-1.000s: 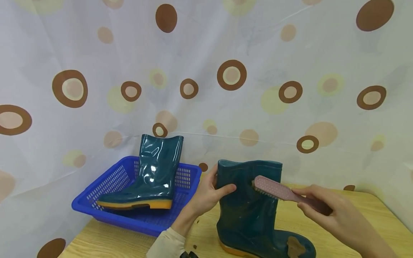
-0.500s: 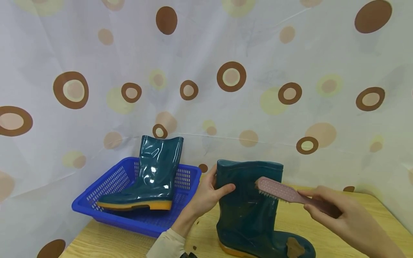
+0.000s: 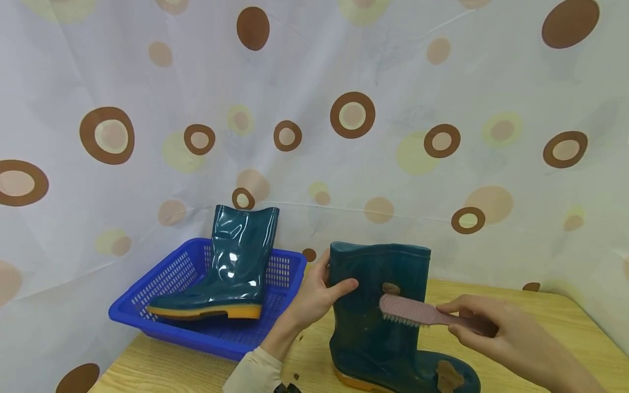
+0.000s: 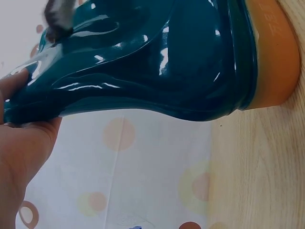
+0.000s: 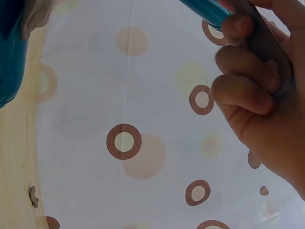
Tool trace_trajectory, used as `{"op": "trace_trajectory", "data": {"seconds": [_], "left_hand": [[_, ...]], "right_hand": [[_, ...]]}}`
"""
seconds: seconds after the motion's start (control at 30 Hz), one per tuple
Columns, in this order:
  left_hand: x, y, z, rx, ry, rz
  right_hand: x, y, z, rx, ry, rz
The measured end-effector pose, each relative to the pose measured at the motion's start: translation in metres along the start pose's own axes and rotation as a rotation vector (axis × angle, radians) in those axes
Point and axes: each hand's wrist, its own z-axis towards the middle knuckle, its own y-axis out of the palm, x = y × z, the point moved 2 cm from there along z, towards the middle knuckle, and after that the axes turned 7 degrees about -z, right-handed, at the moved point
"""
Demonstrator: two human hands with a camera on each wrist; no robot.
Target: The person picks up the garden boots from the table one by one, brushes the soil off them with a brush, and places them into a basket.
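Observation:
A dark teal rubber boot with an orange sole stands upright on the wooden table. My left hand grips the top rim of its shaft, thumb across the front. My right hand holds a pink scrub brush by its handle, bristles against the shaft. A brown mud spot shows just above the brush head, and another mud patch sits on the toe. In the right wrist view my fingers curl round the brush handle.
A blue plastic basket at the left holds a second, shiny teal boot. A dotted curtain hangs close behind the table. Small mud crumbs lie on the wood near my left sleeve.
The brush has moved down the boot shaft, uncovering a brown mud spot above it. My left hand keeps its grip on the rim.

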Motion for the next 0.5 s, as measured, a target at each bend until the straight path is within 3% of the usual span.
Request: {"op": "trace_trajectory", "data": {"seconds": [0.1, 0.2, 0.37, 0.5], "left_hand": [[0.0, 0.0, 0.0, -0.004, 0.007, -0.002], [0.0, 0.0, -0.001, -0.006, 0.014, -0.004], [0.001, 0.001, 0.0, 0.001, 0.015, -0.013], [0.0, 0.002, 0.0, 0.03, 0.012, -0.002]], "right_hand": [[0.007, 0.004, 0.001, -0.268, 0.09, 0.142], [0.011, 0.006, 0.001, -0.402, 0.136, 0.235], [0.016, 0.006, -0.003, -0.409, 0.111, 0.27], [0.017, 0.002, -0.005, -0.311, 0.103, 0.156]]}}
